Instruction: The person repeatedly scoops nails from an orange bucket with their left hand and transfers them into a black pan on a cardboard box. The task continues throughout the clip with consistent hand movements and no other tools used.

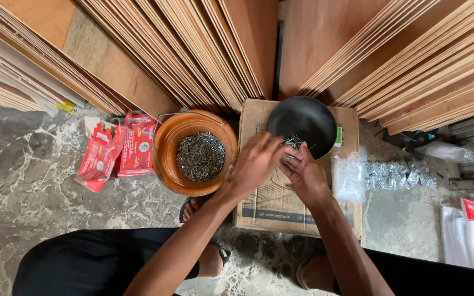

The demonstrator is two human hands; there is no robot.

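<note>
Nails (292,142) — between both hands (281,164)

Bright, even daylight w/ soft shadows only, darkest under the orange bowl (198,151) & between the leaning plywood sheets (193,49). Mild glare on the clear plastic bags (349,175) at right. Centre sharp; wide-angle lens bends & stretches the edges.

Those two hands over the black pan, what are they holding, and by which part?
Both the left hand and right hand pinch a small bunch of nails at the black pan rim; which end cannot be told.
</note>
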